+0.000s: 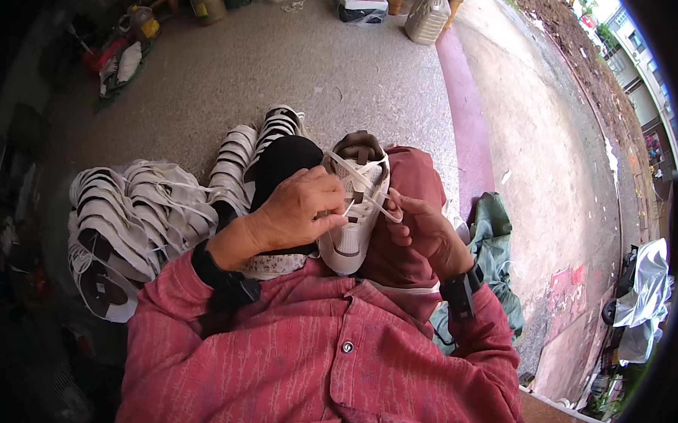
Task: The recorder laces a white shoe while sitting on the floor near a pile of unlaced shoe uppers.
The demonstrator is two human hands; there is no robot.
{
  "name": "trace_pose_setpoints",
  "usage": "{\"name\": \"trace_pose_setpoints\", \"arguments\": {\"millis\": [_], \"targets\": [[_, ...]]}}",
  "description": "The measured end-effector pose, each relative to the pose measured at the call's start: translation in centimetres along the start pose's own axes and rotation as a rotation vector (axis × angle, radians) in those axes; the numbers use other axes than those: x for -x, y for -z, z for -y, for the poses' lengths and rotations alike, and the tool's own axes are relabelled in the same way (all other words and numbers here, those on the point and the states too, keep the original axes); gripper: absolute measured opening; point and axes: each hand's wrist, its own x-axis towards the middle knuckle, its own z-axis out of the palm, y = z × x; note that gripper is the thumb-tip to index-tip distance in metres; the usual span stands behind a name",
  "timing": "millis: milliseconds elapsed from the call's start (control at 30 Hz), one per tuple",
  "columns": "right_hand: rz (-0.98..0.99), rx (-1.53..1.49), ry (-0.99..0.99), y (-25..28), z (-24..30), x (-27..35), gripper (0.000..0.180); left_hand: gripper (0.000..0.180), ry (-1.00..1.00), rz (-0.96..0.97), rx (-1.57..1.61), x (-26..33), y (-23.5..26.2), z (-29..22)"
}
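Note:
A white and brown sneaker rests between my thighs, its toe toward my body and its brown-lined opening away from me. A white shoelace crosses over its tongue. My left hand is closed at the left side of the shoe, with a short piece of the lace showing between thumb and fingers. On the other side, my right hand pinches a length of the same lace, which loops below its fingers. The left fingertips partly cover the eyelets.
Stacks of nested white and dark shoes stand to my left, with more stacks beside my left knee. Green cloth lies by my right leg. Ahead on the floor are a plastic jug and a white box.

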Motion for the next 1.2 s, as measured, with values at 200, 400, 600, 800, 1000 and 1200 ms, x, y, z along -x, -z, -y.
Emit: {"name": "trace_pose_setpoints", "arguments": {"millis": [200,400,600,800,1000,1200], "targets": [[0.0,-0.158,0.028,0.8,-0.6,-0.6,0.02,0.012,0.2,0.122,-0.025,0.6,1.1,-0.5],[-0.491,0.776,0.459,0.4,2.0,0.8,0.045,0.015,0.118,-0.164,0.055,-1.8,1.5,1.9],[-0.42,0.87,0.375,-1.6,5.3,-2.1,0.05,0.024,0.378,0.095,0.43,-3.8,1.0,5.9],[-0.446,1.192,0.259,-1.7,7.1,-4.7,0.035,0.026,0.369,0.302,0.443,-3.9,0.2,7.6],[-0.558,0.966,0.55,-0.4,4.5,-5.8,0.021,0.025,0.299,0.281,0.377,-4.2,0.7,7.3],[-0.365,0.51,0.659,-2.1,2.2,-2.4,0.024,0.027,0.249,0.226,0.304,-4.1,0.3,6.5]]}}
